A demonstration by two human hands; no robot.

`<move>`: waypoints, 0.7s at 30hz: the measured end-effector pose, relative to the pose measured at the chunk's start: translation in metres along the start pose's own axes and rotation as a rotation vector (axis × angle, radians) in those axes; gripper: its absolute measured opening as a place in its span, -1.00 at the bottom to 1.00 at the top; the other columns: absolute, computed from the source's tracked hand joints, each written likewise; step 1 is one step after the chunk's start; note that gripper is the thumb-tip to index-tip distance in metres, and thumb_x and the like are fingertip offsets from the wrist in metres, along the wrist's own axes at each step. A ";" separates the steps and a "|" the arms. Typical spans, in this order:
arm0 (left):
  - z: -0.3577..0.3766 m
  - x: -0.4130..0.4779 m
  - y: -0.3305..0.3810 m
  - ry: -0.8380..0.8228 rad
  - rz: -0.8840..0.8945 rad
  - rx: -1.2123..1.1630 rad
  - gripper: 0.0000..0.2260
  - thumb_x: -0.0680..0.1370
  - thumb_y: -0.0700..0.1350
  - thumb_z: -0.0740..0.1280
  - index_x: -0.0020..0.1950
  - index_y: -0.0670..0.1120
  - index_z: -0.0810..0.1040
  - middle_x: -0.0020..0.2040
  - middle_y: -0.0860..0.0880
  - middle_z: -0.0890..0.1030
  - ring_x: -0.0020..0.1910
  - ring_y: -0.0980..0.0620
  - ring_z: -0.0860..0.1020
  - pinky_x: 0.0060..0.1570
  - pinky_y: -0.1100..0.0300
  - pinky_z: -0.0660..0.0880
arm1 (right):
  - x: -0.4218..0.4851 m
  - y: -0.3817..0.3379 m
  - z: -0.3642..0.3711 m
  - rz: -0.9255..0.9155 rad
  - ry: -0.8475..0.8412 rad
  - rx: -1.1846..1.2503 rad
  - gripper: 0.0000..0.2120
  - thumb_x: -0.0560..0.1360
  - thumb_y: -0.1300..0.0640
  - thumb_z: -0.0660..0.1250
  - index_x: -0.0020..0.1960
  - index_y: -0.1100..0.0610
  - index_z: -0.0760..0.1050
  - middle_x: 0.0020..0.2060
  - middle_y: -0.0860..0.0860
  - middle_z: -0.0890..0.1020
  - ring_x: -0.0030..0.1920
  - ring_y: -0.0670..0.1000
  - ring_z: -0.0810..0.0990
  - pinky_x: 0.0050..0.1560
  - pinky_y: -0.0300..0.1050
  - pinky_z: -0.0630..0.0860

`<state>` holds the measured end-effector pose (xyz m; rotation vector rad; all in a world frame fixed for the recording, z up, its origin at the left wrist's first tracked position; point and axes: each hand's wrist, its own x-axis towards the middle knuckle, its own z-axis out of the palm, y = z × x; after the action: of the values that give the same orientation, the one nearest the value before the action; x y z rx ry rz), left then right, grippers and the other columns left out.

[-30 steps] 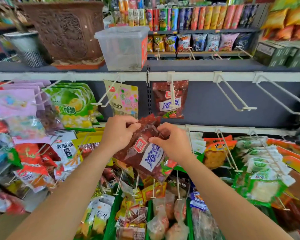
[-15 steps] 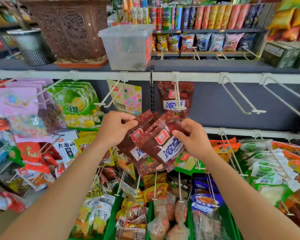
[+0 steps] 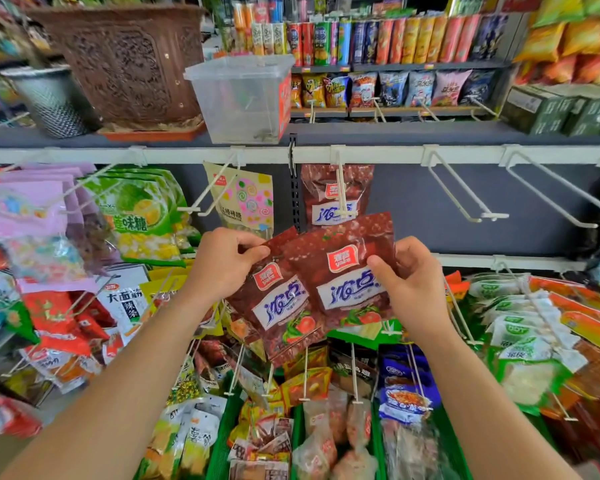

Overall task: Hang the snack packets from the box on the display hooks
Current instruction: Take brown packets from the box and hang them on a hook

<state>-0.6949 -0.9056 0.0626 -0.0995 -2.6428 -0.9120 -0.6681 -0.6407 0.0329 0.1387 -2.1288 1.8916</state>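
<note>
**A:** What has the left hand (image 3: 227,263) got?

**B:** Its thumb and curled fingers pinch the top corner of a dark red snack packet. Call it the rear packet (image 3: 278,306). It slants down between the two hands.

**A:** And the right hand (image 3: 414,287)?

**B:** It grips the right edge of a second one, the front packet (image 3: 350,271), with the thumb pressed on its face and the fingers curled behind. That one overlaps the rear packet's right side.

**A:** Where's the display hook (image 3: 341,188)?

**B:** Straight above, between the hands. The front packet's top edge sits just under its tip. I can't tell whether they touch.

**A:** Anything on it?

**B:** One hung packet (image 3: 321,181) of the same kind, back near the rail.

**A:** The box?

**B:** A clear plastic box (image 3: 239,98) is on the shelf above the left hand. Two more white hooks (image 3: 465,192) stick out up and to the right of the right hand.
</note>
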 end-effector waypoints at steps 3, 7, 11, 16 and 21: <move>-0.001 -0.002 0.000 0.009 -0.002 -0.002 -0.87 0.51 -0.07 0.43 -0.01 -0.06 0.71 -0.08 0.07 0.70 -0.12 0.14 0.61 -0.12 0.24 0.48 | 0.005 -0.005 0.000 -0.002 0.052 0.006 -0.84 0.53 0.16 0.41 -0.07 0.18 0.45 -0.22 0.00 0.70 -0.16 -0.06 0.71 -0.27 -0.18 0.62; -0.003 -0.006 -0.002 0.007 0.003 -0.011 -0.88 0.50 -0.08 0.43 -0.01 -0.06 0.72 -0.09 0.05 0.71 -0.13 0.14 0.62 -0.09 0.18 0.53 | 0.010 -0.005 0.003 0.014 0.073 -0.050 -0.82 0.52 0.09 0.43 -0.10 0.14 0.45 -0.21 0.03 0.69 -0.16 -0.03 0.70 -0.17 0.02 0.67; -0.003 -0.010 -0.002 0.002 -0.007 0.002 -0.88 0.51 -0.06 0.43 -0.02 -0.03 0.72 -0.08 0.09 0.70 -0.12 0.18 0.61 -0.09 0.22 0.51 | 0.012 -0.002 0.004 0.049 0.121 -0.060 -0.77 0.52 0.06 0.44 -0.11 0.16 0.44 -0.22 0.05 0.68 -0.17 0.02 0.70 -0.14 0.14 0.66; -0.002 -0.013 0.003 0.020 -0.018 0.005 -0.89 0.50 -0.07 0.43 -0.03 -0.03 0.72 -0.11 0.08 0.70 -0.16 0.18 0.60 -0.15 0.25 0.50 | 0.019 -0.003 0.005 0.077 0.161 -0.115 -0.77 0.51 0.03 0.44 -0.09 0.16 0.46 -0.23 0.01 0.68 -0.19 -0.04 0.69 -0.12 0.09 0.67; 0.000 -0.013 0.004 0.036 -0.022 0.005 -0.90 0.50 -0.08 0.43 -0.04 -0.04 0.72 -0.10 0.07 0.70 -0.20 0.26 0.56 -0.20 0.40 0.41 | 0.028 -0.005 0.004 0.066 0.124 -0.116 -0.75 0.50 0.01 0.46 -0.11 0.15 0.46 -0.22 0.02 0.69 -0.18 0.00 0.70 -0.12 0.11 0.66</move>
<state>-0.6818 -0.9017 0.0612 -0.0532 -2.6178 -0.9061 -0.6939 -0.6415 0.0447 -0.0720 -2.1768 1.7566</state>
